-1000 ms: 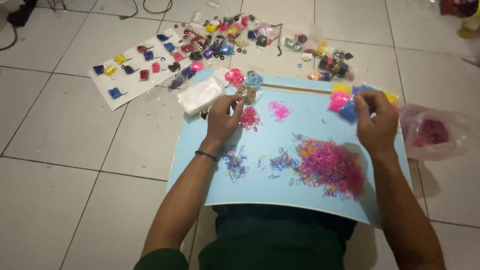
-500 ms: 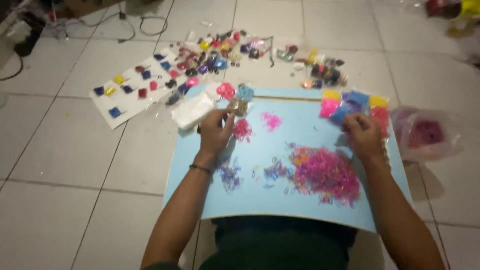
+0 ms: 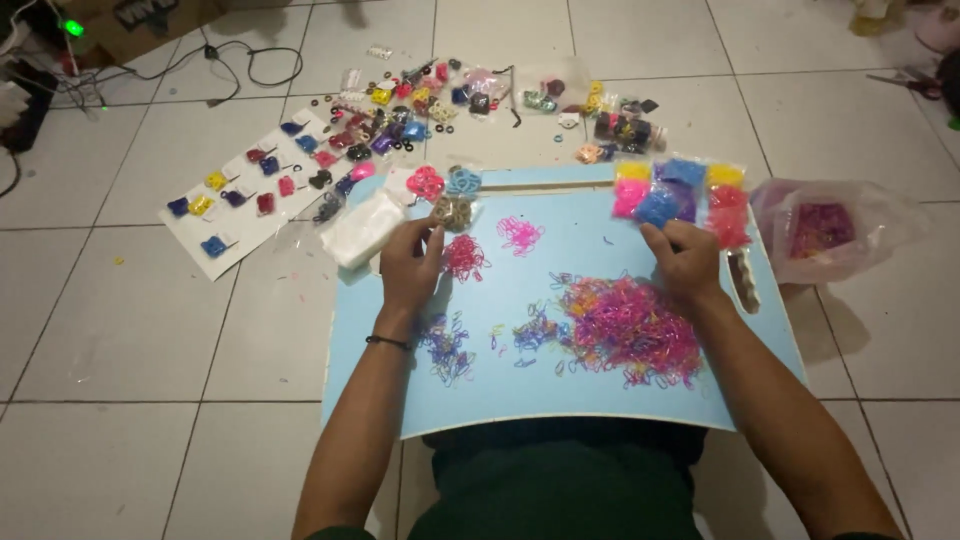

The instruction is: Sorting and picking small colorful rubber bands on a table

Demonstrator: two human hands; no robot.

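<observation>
While both hands work over light blue board (image 3: 560,390) on tiled floor (image 3: 130,330): left hand (image 3: 410,265) pinches small packet of tan bands (image 3: 453,212), fingers closed on it, near board's top edge. Right hand (image 3: 683,258) rests fingertips on blue packet (image 3: 657,208) in row of coloured packets; grip probably loose, hard to confirm. Loose pink band pile (image 3: 630,325) just below right hand. Small red band cluster (image 3: 464,257) beside left hand.

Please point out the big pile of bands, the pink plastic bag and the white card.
Pile (image 3: 632,325), head view, its middle.
Bag (image 3: 838,230), head view, its front.
Card (image 3: 240,215), head view, bare lower part.
</observation>
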